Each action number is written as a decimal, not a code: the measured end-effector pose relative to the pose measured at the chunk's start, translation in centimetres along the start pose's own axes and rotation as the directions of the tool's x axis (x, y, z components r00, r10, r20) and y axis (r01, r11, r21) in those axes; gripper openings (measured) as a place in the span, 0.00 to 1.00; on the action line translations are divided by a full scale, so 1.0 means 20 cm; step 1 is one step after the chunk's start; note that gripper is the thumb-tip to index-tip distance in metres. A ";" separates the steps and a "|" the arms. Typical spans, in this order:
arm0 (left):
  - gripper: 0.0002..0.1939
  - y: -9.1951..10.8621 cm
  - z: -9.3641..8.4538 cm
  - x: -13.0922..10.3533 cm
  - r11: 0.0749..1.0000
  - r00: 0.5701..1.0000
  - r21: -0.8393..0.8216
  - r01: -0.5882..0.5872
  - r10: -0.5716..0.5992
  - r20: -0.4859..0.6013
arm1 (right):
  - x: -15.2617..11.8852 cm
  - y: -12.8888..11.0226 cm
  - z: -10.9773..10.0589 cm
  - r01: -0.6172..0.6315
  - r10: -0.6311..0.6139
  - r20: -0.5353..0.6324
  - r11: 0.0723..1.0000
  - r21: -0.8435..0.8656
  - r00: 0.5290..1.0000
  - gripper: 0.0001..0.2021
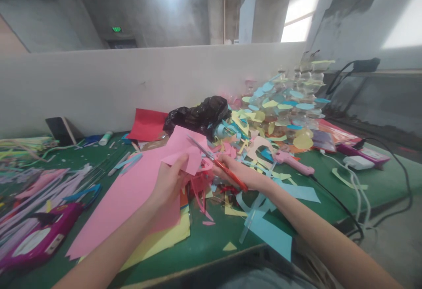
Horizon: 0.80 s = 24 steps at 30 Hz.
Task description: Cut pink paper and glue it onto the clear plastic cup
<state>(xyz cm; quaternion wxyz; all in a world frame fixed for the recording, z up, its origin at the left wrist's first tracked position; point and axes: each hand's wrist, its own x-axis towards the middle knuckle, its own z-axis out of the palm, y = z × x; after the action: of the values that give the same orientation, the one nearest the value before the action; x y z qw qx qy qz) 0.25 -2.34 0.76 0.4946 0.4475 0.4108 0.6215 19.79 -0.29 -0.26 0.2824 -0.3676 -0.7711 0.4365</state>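
My left hand (171, 172) pinches a piece of pink paper (188, 141) and holds it up above the table. In my right hand (235, 171) is a pair of scissors (229, 173) with red handles. The scissor blades reach up and left across the pink paper. Under my left forearm lies a large pink sheet (132, 188), on top of yellow sheets (165, 232). Below and between the hands is a tangle of red and pink paper scraps (199, 188).
A black plastic bag (198, 115) lies against the white partition. Paper scraps and stacked clear cups (308, 91) with coloured discs fill the right back. A pink glue gun (293, 161) with a cable lies right. Purple power strips (49, 232) sit on both sides.
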 end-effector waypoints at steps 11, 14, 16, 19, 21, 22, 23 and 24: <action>0.10 -0.03 -0.05 0.03 0.994 1.000 0.111 -0.018 0.017 0.013 | 0.02 0.03 -0.02 -0.081 0.081 -0.014 0.996 0.029 0.997 0.25; 0.12 -0.06 -0.08 0.04 0.990 0.999 0.138 -0.012 0.017 -0.030 | 0.03 0.04 -0.01 -0.063 0.066 -0.037 0.996 0.062 0.997 0.25; 0.13 -0.07 -0.09 0.04 0.985 0.998 0.171 -0.025 0.035 -0.052 | 0.03 0.05 -0.01 -0.039 0.042 -0.040 0.996 0.084 0.998 0.25; 0.14 -0.07 -0.09 0.03 0.980 0.993 0.189 -0.057 0.075 -0.092 | 0.04 0.06 -0.01 -0.023 0.026 -0.036 0.996 0.086 0.999 0.25; 0.15 -0.06 -0.08 0.02 0.983 0.990 0.167 -0.076 0.094 -0.105 | 0.04 0.06 -0.01 -0.030 0.033 -0.030 0.996 0.084 0.999 0.25; 0.15 -0.06 -0.07 0.01 0.985 0.989 0.155 -0.080 0.097 -0.111 | 0.04 0.06 -0.01 -0.037 0.040 -0.026 0.996 0.084 0.999 0.25; 0.15 -0.05 -0.06 0.01 0.986 0.988 0.144 -0.080 0.097 -0.120 | 0.04 0.06 -0.01 -0.043 0.045 -0.025 0.996 0.083 0.999 0.24; 0.15 -0.05 -0.05 0.01 0.988 0.987 0.137 -0.077 0.095 -0.131 | 0.04 0.06 -0.01 -0.044 0.047 -0.027 0.996 0.083 0.999 0.24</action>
<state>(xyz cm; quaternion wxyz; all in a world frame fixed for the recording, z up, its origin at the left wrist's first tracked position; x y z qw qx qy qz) -0.54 -2.11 -0.40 0.4076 0.4526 0.4641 0.6431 19.86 0.79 -1.17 0.2984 -0.3795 -0.7397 0.4688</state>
